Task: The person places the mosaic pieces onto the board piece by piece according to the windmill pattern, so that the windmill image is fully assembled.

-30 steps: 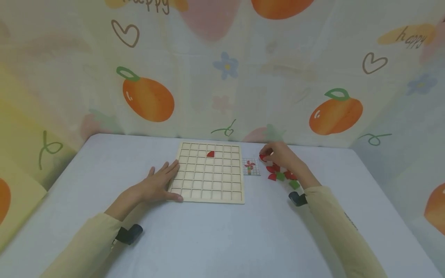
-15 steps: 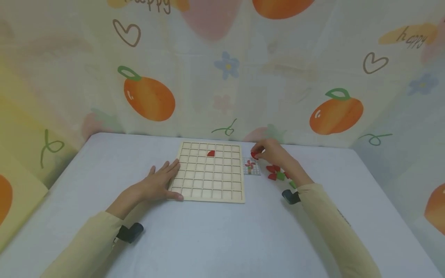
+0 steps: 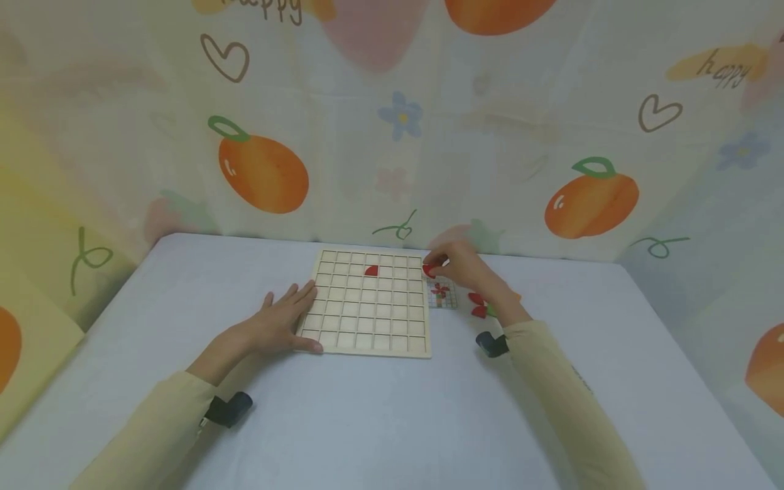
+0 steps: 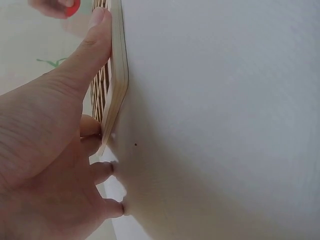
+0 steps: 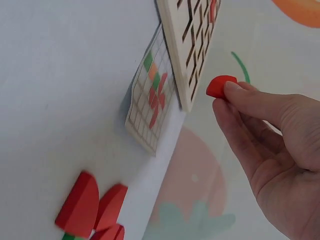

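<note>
A pale wooden grid board [image 3: 367, 312] lies flat on the white table, with one red quarter-circle piece [image 3: 371, 271] set in a cell of its second row. My left hand [image 3: 278, 323] rests against the board's left side, fingers spread and straight; the left wrist view has the thumb lying along the board's edge. Between thumb and fingertips my right hand [image 3: 465, 267] pinches another red quarter-circle piece [image 5: 220, 86], held above the board's upper right edge. Beneath that hand lies a small pattern card [image 3: 442, 295] printed with a red flower on a grid.
Several loose red pieces [image 3: 478, 309] lie right of the card, partly hidden by my right forearm; a bit of green shows among them. The white table [image 3: 343, 422] ends at a patterned cloth backdrop [image 3: 343, 136].
My right hand has carried the red piece leftward from beside the loose pieces, past the card, to the board's right edge. The left hand has stayed in place.
</note>
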Motion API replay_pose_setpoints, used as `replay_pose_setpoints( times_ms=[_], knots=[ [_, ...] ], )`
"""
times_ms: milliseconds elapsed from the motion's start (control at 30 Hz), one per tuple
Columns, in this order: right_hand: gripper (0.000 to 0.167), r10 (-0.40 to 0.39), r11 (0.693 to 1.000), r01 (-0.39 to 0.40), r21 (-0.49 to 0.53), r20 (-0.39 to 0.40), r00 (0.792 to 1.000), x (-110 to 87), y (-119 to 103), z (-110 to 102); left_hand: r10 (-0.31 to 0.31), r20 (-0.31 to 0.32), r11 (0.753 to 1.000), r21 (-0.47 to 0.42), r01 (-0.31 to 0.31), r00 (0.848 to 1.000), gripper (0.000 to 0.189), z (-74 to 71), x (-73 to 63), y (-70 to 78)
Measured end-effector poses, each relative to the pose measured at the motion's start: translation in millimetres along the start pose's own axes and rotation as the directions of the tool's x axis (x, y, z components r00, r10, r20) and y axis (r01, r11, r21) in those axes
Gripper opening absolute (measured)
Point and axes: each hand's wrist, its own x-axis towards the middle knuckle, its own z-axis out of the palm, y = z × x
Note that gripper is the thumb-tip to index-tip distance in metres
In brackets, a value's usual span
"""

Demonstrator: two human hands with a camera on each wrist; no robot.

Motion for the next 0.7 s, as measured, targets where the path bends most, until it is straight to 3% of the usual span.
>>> replay_pose_setpoints(
  times_ms=[133,367,700],
  knots=[
    [0.019,0.016,1.000,-0.016,0.015,0.016,1.000,5.4,-7,6,0.002,0.000,1.000,0.002,-0.002,1.000,0.115,-0.4,-0.8,-0.8],
    [0.022,0.134,0.990,-0.137,0.040,0.078,0.988,15.9,-17,20,0.004,0.000,1.000,0.008,-0.004,1.000,0.115,0.8,0.3,-2.7],
    [0.020,0.105,0.992,-0.111,0.059,0.090,0.990,24.3,-32,38,-0.008,0.013,1.000,-0.008,0.008,1.000,0.117,-0.8,-0.2,-1.1]
  ],
)
